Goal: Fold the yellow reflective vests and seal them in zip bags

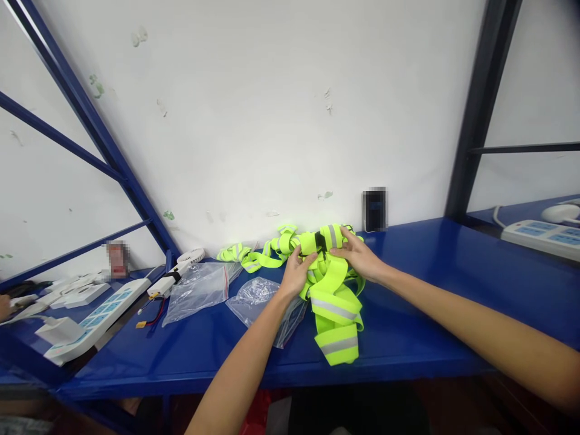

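Note:
Both hands hold a fluorescent yellow reflective strap (335, 302) with grey stripes, above the blue shelf. My left hand (296, 273) pinches the strap's left part, thumb and fingers closed on it. On the other side, my right hand (356, 254) grips a wide band of the same strap near a black patch (321, 242). Loose folds hang down between the hands toward the shelf's front edge. More yellow strap (260, 257) lies bunched along the wall to the left. Just left of my left forearm lies a clear plastic bag (254, 296).
Another clear zip bag (199, 290) lies on the blue shelf (421, 290), near a white device (165, 283) with a yellow connector (141, 324). Power strips (97, 320) are at the left and far right. A small black box (375, 209) stands by the wall. Another person's hand (4, 307) shows far left.

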`<state>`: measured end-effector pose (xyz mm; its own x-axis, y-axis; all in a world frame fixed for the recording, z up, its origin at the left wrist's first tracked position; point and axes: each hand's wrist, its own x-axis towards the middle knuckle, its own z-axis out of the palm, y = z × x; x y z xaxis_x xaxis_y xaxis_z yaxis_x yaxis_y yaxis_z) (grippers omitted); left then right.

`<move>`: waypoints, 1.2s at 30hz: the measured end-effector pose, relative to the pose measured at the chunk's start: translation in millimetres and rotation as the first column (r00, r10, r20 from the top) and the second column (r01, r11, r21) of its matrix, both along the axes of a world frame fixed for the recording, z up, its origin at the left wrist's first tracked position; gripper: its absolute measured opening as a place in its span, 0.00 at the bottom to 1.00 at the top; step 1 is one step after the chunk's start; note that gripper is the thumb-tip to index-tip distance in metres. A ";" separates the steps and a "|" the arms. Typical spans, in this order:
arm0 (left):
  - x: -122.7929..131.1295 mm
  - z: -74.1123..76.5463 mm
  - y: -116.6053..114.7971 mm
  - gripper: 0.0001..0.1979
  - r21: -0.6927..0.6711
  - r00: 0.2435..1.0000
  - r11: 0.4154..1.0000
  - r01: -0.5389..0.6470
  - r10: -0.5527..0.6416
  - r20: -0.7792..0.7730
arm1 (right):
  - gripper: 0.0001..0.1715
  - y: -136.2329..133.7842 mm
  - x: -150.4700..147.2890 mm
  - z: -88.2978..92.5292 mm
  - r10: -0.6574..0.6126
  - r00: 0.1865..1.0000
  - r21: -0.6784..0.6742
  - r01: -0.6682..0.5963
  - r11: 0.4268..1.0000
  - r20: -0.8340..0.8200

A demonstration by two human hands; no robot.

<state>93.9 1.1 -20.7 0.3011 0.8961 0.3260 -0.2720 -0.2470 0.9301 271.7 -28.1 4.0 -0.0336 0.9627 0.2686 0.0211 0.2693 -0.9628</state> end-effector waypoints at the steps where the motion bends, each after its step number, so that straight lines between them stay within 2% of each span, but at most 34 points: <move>1: 0.9 -0.4 -0.6 0.28 -0.028 1.000 1.000 0.004 -0.004 -0.006 | 0.45 0.6 -1.2 -0.6 0.004 1.000 0.056 -0.003 0.998 -0.013; 3: 1.7 0.0 -2.9 0.27 -0.081 1.000 0.997 0.019 -0.019 -0.004 | 0.36 1.0 -3.3 -0.7 0.014 0.999 0.164 -0.007 0.986 -0.041; 6: 0.6 2.7 -7.2 0.29 -0.122 0.992 0.986 0.117 -0.112 0.052 | 0.22 1.0 -4.1 -0.6 -0.038 0.998 0.268 0.048 0.962 -0.041; 8: -0.7 4.9 -8.8 0.29 -0.125 0.986 0.979 0.160 -0.153 0.070 | 0.17 1.5 -3.3 -2.3 -0.106 0.994 0.290 0.109 0.951 -0.026; 11: -2.2 8.6 -8.2 0.29 -0.170 0.990 0.975 0.141 -0.135 0.045 | 0.14 2.9 -1.4 -5.7 -0.139 0.990 0.287 0.140 0.948 -0.025; 13: -3.0 11.3 -6.9 0.30 -0.204 0.994 0.973 0.105 -0.093 0.065 | 0.15 3.7 0.1 -6.2 -0.048 0.998 0.260 0.056 0.964 -0.038; 15: -4.1 14.2 -6.3 0.32 -0.217 0.991 0.973 0.079 -0.054 0.123 | 0.19 4.1 1.9 -4.2 0.112 0.990 0.208 -0.092 0.974 -0.090; 18: -6.7 19.0 -8.0 0.41 -0.202 0.984 0.978 0.061 -0.024 0.178 | 0.21 3.9 4.8 1.7 0.296 0.933 0.102 -0.281 0.954 -0.206; 20: -8.9 21.7 -9.8 0.49 -0.173 0.981 0.984 0.040 -0.006 0.192 | 0.26 3.2 6.2 5.2 0.349 0.901 0.020 -0.356 0.934 -0.258; 22: -11.2 23.2 -10.3 0.52 -0.146 0.979 0.989 0.022 0.009 0.204 | 0.37 1.8 6.7 7.2 0.361 0.880 -0.046 -0.392 0.919 -0.308; 24: -13.4 22.8 -8.9 0.51 -0.113 0.978 0.993 0.022 0.002 0.207 | 0.48 -0.4 6.5 8.2 0.344 0.869 -0.102 -0.402 0.910 -0.356; 25: -14.3 21.9 -7.6 0.48 -0.090 0.980 0.995 0.032 -0.014 0.197 | 0.50 -1.8 6.3 8.6 0.331 0.869 -0.132 -0.402 0.906 -0.368; 26: -14.8 20.6 -6.2 0.44 -0.063 0.985 0.997 0.046 -0.034 0.171 | 0.47 -3.3 6.1 9.2 0.322 0.872 -0.164 -0.402 0.901 -0.368; 28: -14.8 17.0 -3.7 0.35 -0.004 0.996 0.998 0.063 -0.062 0.060 | 0.33 -6.3 5.9 11.0 0.303 0.883 -0.207 -0.392 0.897 -0.359; 31: -11.5 11.8 -3.4 0.26 0.106 0.992 0.994 0.015 -0.001 -0.129 | 0.13 -9.3 5.6 14.5 0.275 0.881 -0.223 -0.377 0.899 -0.384; 34: -7.2 9.5 -7.0 0.27 0.207 0.976 0.978 -0.028 0.071 -0.205 | 0.09 -11.2 3.0 16.6 0.281 0.860 -0.214 -0.397 0.892 -0.425; 36: -5.3 8.7 -8.9 0.30 0.209 0.968 0.977 -0.038 0.088 -0.236 | 0.10 -13.1 -1.1 16.7 0.272 0.854 -0.201 -0.391 0.898 -0.444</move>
<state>88.6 -7.8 -12.0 0.3388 0.8389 0.4260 -0.0227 -0.4454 0.8951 270.6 -41.2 20.8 -0.3123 0.9483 0.0563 -0.4188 -0.0842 -0.9042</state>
